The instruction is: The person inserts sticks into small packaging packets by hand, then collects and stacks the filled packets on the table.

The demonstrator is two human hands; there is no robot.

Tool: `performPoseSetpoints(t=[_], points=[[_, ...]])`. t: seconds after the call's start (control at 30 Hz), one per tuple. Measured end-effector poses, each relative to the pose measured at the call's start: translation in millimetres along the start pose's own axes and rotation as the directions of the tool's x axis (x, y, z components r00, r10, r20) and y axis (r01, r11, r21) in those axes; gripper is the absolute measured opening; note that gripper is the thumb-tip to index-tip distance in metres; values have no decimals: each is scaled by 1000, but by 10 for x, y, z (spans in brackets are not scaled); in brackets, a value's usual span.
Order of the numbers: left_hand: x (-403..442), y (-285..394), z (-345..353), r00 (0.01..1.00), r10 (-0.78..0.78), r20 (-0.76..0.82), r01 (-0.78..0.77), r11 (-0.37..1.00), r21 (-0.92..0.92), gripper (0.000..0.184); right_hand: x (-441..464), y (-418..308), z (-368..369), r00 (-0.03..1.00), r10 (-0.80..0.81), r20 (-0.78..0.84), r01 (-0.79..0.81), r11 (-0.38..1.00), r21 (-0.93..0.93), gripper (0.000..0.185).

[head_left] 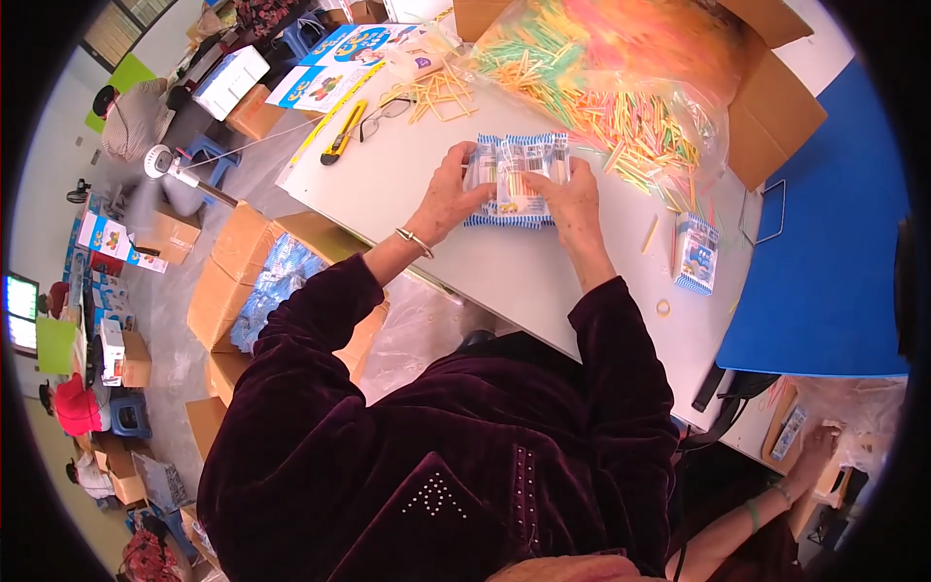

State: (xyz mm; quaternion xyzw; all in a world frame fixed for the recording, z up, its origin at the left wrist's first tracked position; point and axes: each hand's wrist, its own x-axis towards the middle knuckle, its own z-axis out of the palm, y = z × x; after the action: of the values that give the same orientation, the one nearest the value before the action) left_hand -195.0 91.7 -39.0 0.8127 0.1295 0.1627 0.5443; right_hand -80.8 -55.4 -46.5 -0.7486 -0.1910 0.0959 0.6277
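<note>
Blue-and-white striped plastic packets (519,175), seemingly two or more side by side, lie on the white table between my hands. Pale sticks show through their transparent middle. My left hand (450,199) grips the left edge, thumb on top and fingers curled behind. From the right, my right hand (570,202) holds the other edge, its thumb pressed on the front. Beyond them, many coloured sticks (621,116) spill out of a large clear plastic bag. Another filled packet (695,254) rests to the right of my right hand.
On the table (504,291) are a yellow utility knife (343,134), glasses (386,114), loose sticks (441,92) and a small ring (663,307). An open carton (276,281) of blue wrappers stands lower left. A blue panel (824,252) borders the right; another person's hand (822,448) is lower right.
</note>
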Motion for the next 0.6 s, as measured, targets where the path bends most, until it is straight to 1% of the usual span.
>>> performPoseSetpoints(t=[0.07, 0.1, 0.13, 0.17, 0.2, 0.27, 0.3, 0.37, 0.4, 0.47, 0.5, 0.57, 0.6], points=[[-1, -45, 28, 994, 96, -58, -88, 988, 125, 64, -60, -140, -55, 999, 52, 11, -51, 998, -43, 59], [-20, 22, 44, 994, 96, -60, -88, 988, 123, 64, -69, -122, -59, 999, 50, 13, -50, 998, -45, 59], [-53, 149, 61, 999, 7, -35, -9, 999, -48, 65, -69, -94, -66, 998, 70, 3, -70, 997, 42, 63], [-76, 229, 74, 997, -76, 6, 76, 973, -216, 67, -71, -66, -78, 996, 92, -5, -90, 988, 128, 66], [-85, 248, 87, 997, -76, 6, 75, 973, -218, 67, -101, -94, -108, 996, 91, -5, -90, 988, 127, 66], [-90, 264, 114, 989, -146, -16, 125, 895, -427, 69, -161, -156, -189, 978, 200, 63, -209, 935, 287, 71], [-81, 247, 117, 989, -147, -16, 126, 895, -428, 69, -176, -185, -212, 978, 201, 63, -210, 935, 286, 71], [-47, 176, 115, 972, -228, -58, 174, 861, -479, 71, -204, -217, -234, 973, 214, 88, -231, 920, 318, 73], [-30, 143, 115, 972, -229, -59, 174, 861, -479, 71, -203, -189, -248, 973, 214, 89, -232, 919, 318, 73], [-6, 96, 104, 980, -193, 42, 187, 836, -516, 65, -187, -99, -252, 969, 184, 162, -229, 918, 325, 74], [-21, 105, 112, 980, -195, 39, 187, 837, -515, 65, -197, -74, -233, 969, 184, 165, -230, 917, 326, 74], [-58, 129, 158, 996, -76, -56, 56, 952, -302, 57, -226, -25, -223, 983, 97, 159, -140, 946, 292, 71], [-70, 57, 169, 995, -79, -56, 59, 951, -303, 57, -255, -41, -233, 982, 99, 161, -144, 946, 291, 71]])
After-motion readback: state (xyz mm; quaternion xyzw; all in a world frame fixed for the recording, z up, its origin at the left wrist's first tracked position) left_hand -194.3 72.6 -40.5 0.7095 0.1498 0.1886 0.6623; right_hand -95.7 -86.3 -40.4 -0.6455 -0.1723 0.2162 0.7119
